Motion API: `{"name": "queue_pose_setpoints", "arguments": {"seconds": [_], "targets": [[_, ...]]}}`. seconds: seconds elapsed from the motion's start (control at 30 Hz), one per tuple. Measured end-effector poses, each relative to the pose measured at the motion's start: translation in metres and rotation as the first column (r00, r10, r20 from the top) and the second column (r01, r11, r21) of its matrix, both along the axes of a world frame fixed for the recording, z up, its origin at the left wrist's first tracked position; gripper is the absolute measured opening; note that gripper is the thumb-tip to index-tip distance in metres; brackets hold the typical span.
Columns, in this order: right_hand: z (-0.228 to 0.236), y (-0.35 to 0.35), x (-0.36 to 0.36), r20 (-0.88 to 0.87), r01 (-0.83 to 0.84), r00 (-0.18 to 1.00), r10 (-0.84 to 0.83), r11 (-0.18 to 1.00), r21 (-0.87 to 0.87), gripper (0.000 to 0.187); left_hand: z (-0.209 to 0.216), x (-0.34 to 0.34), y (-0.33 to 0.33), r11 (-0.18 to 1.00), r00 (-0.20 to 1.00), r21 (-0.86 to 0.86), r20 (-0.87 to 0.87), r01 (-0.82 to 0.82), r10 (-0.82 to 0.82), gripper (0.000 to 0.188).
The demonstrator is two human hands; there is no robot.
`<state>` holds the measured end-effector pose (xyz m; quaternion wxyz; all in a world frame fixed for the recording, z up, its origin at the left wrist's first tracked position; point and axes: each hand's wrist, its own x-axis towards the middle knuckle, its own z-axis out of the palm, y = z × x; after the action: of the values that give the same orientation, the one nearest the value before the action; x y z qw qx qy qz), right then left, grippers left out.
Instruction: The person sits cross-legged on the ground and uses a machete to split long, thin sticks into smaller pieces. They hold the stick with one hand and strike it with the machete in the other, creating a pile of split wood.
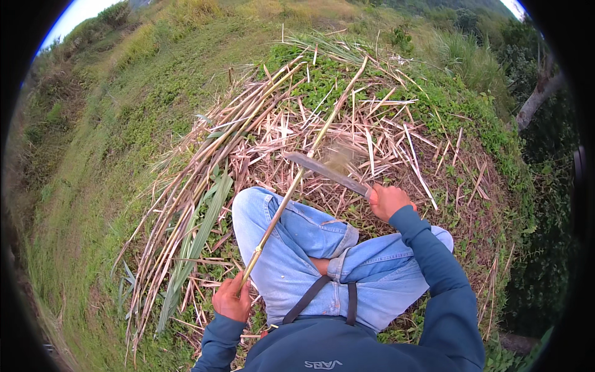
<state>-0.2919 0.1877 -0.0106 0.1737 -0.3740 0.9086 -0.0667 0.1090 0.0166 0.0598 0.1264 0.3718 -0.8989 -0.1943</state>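
My left hand (pixel 232 300) is closed round the lower end of a long, jointed yellow-green cane stalk (pixel 280 212). The stalk slants up and away across my jeans, its far end over the litter on the ground. In my right hand (pixel 390 201) is the orange handle of a machete (pixel 328 173). Its long, dark blade points left and lies across the stalk near one of the joints, about the middle; whether it bites into the stalk cannot be made out. A brownish blur shows just beyond the blade.
At my left lies a long pile of cane stalks (pixel 214 152) with a broad green leaf (pixel 197 253) beside it. Dry husk pieces (pixel 279 129) litter the ground ahead. My crossed legs in jeans (pixel 378 266) are close under the stalk. A tree trunk (pixel 538 102) leans at far right.
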Motion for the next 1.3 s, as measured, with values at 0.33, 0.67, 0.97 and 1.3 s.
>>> {"name": "queue_pose_setpoints", "arguments": {"seconds": [0.33,0.67,0.97,1.3], "targets": [[0.004,-0.007,0.017,0.001,-0.062,0.998,0.062,0.998,-0.015,0.029,0.003,0.014,-0.008,0.999,1.000,-0.052,-0.025,0.006,-0.007,0.031],[-0.013,0.000,0.009,0.216,0.366,0.927,-0.307,0.868,-0.336,0.028,0.032,0.050,-0.038,0.998,0.992,-0.029,-0.112,0.055,-0.058,0.029],[-0.027,0.003,0.024,0.337,0.487,0.870,-0.359,0.728,-0.482,0.029,-0.019,0.010,-0.164,0.987,0.992,0.142,-0.111,0.075,-0.059,0.026],[-0.065,0.015,0.020,0.378,0.546,0.816,-0.438,0.798,-0.254,0.034,-0.171,-0.035,-0.252,0.946,0.961,0.304,0.277,-0.113,0.026,0.029]]}}
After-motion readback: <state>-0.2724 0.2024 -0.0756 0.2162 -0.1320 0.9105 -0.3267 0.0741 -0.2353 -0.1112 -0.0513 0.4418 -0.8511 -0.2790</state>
